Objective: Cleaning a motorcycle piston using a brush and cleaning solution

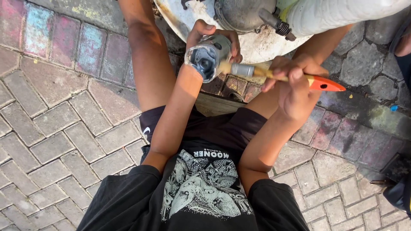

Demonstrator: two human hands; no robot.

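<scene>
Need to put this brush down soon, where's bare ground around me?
Bare brick paving lies beside your left leg, and more beyond your right forearm. Ahead it is crowded: the white basin sits just past the metal part and paintbrush.

Outdoor repair spot, brick paving [64,137], greasy basin [257,49]

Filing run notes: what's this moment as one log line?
left hand: holds piston | right hand: holds brush | bristles at piston's open end | over basin
</scene>
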